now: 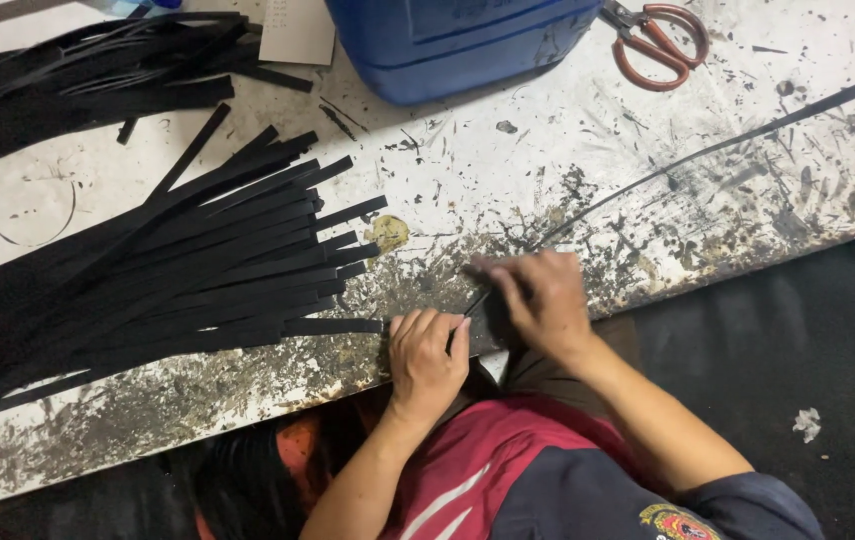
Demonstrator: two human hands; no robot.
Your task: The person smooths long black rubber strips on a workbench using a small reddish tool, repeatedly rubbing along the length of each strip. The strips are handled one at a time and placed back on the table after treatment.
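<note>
From the head camera we look down on a worn white table, scratched and stained dark along its near edge. Our left hand is curled into a fist at that edge, its grip clenched on the near end of a thin black strip. Our right hand rests just beside it, fingertips pinching the same strip where it meets the table. The strip runs from our hands away across the table toward the far right corner. To the left lies a fanned pile of cut black strips, its nearest end touching our left hand. Further off we see a blue canister and red-handled scissors.
</note>
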